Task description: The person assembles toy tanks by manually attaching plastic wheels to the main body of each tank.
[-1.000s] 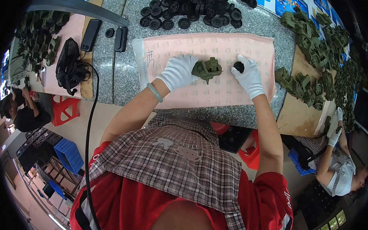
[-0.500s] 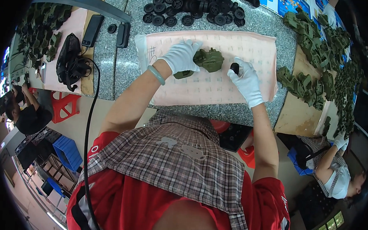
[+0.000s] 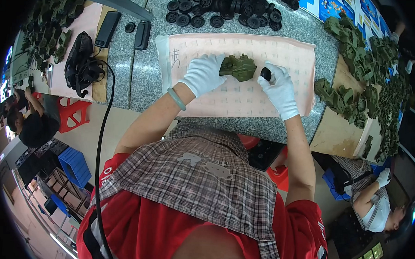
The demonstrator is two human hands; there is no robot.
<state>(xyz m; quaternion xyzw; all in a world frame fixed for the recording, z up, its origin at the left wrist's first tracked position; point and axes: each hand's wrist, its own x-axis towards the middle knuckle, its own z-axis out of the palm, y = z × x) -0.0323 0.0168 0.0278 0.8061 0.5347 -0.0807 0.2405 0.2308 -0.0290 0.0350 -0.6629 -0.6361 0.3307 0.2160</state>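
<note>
My left hand (image 3: 204, 75), in a white glove, is closed around the left end of an olive-green plastic toy vehicle body (image 3: 240, 68) with small pegs along its edge. The fingers hide that end of the body. To the right, a short gap away, my white-gloved right hand (image 3: 279, 88) pinches a black wheel (image 3: 266, 74) between thumb and fingers. The wheel faces the green body without touching it. Both hands are over a pale pink cloth (image 3: 236, 100) spread on the speckled grey table (image 3: 119, 74).
Loose black wheels (image 3: 217, 21) are heaped at the table's far side. Many green plastic parts (image 3: 350, 101) cover the right side. At left lie a black phone-like device (image 3: 108, 29), a black mesh bag (image 3: 79, 59) and a cable (image 3: 103, 139). A co-worker (image 3: 375, 201) sits at right.
A second green piece seen below my left hand is no longer visible. My left hand now wraps the body's left end more closely. The right hand still grips the wheel.
</note>
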